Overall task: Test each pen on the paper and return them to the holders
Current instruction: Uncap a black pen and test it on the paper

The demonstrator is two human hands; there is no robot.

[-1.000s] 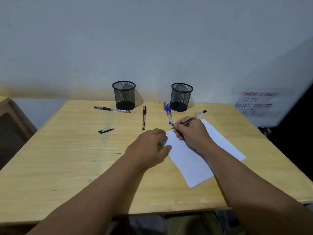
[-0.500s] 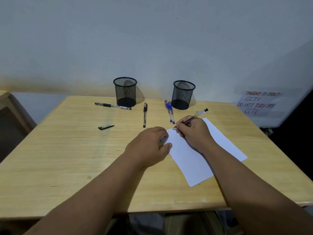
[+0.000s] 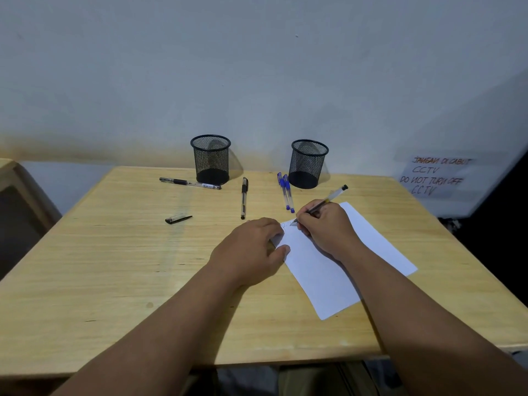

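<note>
My right hand (image 3: 325, 227) grips a clear black pen (image 3: 333, 195), its tip touching the far left corner of the white paper (image 3: 323, 275), where faint marks show. My left hand (image 3: 251, 252) rests on the paper's left edge, fingers curled down, pressing it flat. Two empty black mesh holders (image 3: 211, 158) (image 3: 307, 162) stand at the back of the wooden table (image 3: 114, 267). On the table lie two black pens (image 3: 190, 183) (image 3: 243, 197) and a pair of blue pens (image 3: 285, 191) side by side. A black pen cap (image 3: 177, 218) lies to the left.
A handwritten CCTV notice (image 3: 434, 175) hangs on the wall at the right. Another piece of wooden furniture (image 3: 17, 195) stands to the left of the table. The table's front edge is close under my forearms.
The view has shifted slightly. My right hand has moved the pen tip a little on the paper's corner, and faint marks now show there. My left hand stays on the paper.
</note>
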